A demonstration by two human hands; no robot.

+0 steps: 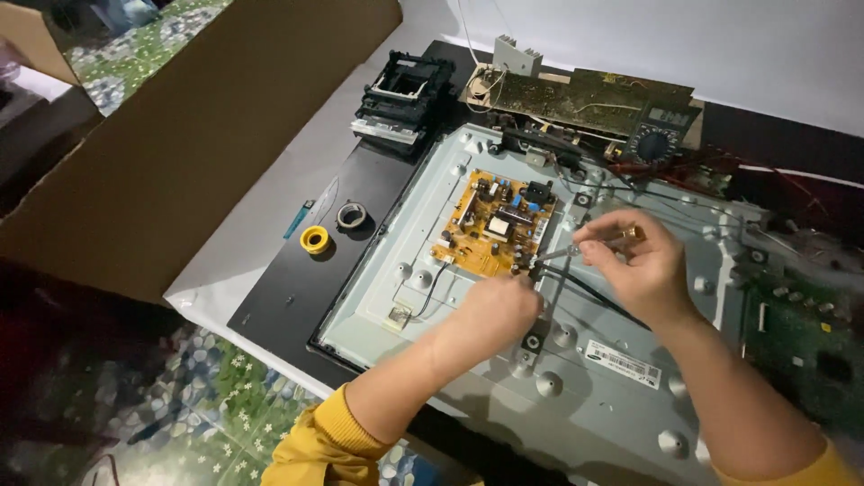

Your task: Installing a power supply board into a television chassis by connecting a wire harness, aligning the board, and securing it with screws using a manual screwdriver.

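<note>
Your left hand [497, 310] rests fisted on the metal panel [630, 396], steadying, while your right hand [630, 261] pinches a thin tool [594, 245] beside the orange circuit board [495, 225].

We note a matt, pale sheet-metal back panel [621, 396] with pressed dimples. The orange circuit board [497, 225] looks smooth, faintly glossy. The cardboard sheet [198, 117] is dull brown paperboard. The black frame [297, 297] appears smooth plastic. Yellow sleeves [315, 445] are soft cloth.

I'm at a makeshift home repair spot: an opened television back panel [621, 396], loose circuit boards [589, 94] (a multimeter [657, 139] too), floral floor covering [207, 405].
</note>
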